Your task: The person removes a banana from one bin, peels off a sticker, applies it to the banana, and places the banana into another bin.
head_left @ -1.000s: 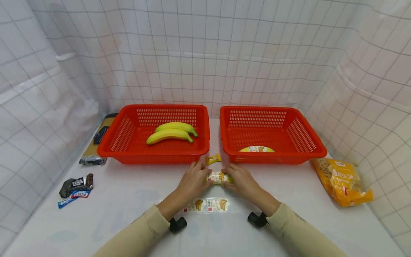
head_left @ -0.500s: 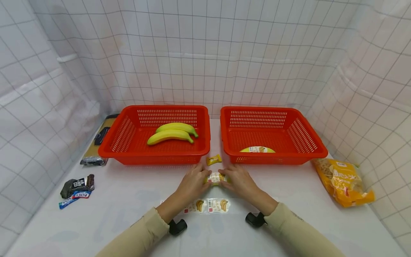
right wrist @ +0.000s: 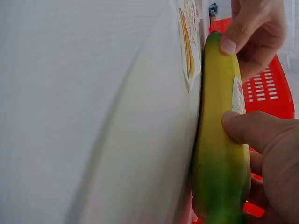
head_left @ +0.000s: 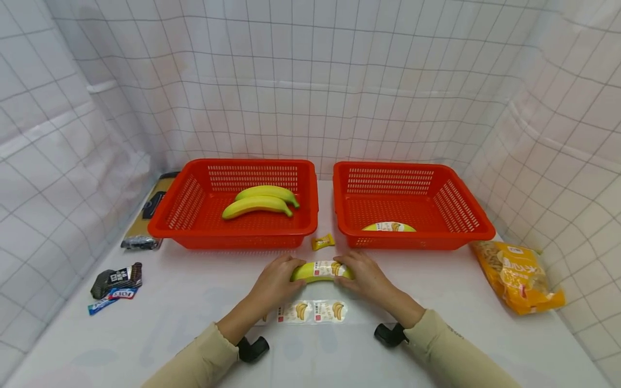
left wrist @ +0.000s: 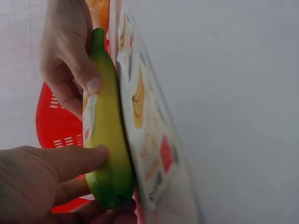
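Observation:
A yellow banana (head_left: 306,272) with green ends lies crosswise on the table between both hands. A white label (head_left: 324,268) with a banana picture sits along its side facing the baskets. My left hand (head_left: 275,281) holds the dark-tipped left end, its thumb (left wrist: 96,157) on the peel and its other fingers beneath. Round the stem end curls my right hand (head_left: 364,277); in the right wrist view its thumb (right wrist: 243,126) presses beside the label's edge. Just in front, a strip of similar labels (head_left: 330,311) lies on the table, its left part overlapped by the left hand and wrist.
Behind stand two red baskets: the left basket (head_left: 233,241) holds two bananas (head_left: 257,206), the right basket (head_left: 412,241) a labelled banana (head_left: 371,227). A small yellow packet (head_left: 322,242) lies between them. Dark and blue wrappers (head_left: 116,280) lie left, an orange bag (head_left: 521,275) right.
My left hand has slid left along the banana from the label to its end, uncovering the yellow peel. The right hand has hardly moved and keeps its hold.

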`<state>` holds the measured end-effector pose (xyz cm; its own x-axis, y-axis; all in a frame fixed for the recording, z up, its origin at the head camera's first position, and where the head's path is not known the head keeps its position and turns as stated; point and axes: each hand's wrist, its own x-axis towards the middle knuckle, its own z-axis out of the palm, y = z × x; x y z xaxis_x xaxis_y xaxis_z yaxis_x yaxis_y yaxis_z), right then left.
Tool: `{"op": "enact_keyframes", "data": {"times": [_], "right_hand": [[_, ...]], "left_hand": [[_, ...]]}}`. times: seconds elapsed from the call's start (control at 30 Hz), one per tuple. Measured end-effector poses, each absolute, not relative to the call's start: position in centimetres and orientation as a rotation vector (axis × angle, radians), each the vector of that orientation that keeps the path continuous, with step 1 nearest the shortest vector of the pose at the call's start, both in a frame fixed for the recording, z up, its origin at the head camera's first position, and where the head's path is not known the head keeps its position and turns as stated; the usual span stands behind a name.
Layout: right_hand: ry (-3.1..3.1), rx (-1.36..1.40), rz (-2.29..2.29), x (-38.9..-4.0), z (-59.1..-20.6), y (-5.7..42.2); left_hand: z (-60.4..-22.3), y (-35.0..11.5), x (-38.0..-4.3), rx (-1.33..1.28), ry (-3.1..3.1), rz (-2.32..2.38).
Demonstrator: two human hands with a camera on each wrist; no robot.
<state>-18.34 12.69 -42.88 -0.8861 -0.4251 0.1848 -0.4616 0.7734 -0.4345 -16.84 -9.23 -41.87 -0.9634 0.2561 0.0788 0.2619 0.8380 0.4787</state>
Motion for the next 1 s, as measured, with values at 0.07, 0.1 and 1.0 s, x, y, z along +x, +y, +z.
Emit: {"op": "enact_keyframes", "data": {"times": [0.07,0.1,1.0], "right_hand": [[-2.892,0.712,0.745,-18.3,-42.9,12.8],[-2.894,0.710,0.750,-18.3,-42.8,12.8],[-2.337,-0.414,1.992,-18.2,-41.4,23.9]], "left_hand": [[-41.9,-9.5,-16.8,-0.429,-2.988,-0.813],[-42.0,-9.5,-16.7,-0.435,-2.980,-0.822],[-42.4,-9.7,-16.5,-0.429,-2.933,-0.867]]}}
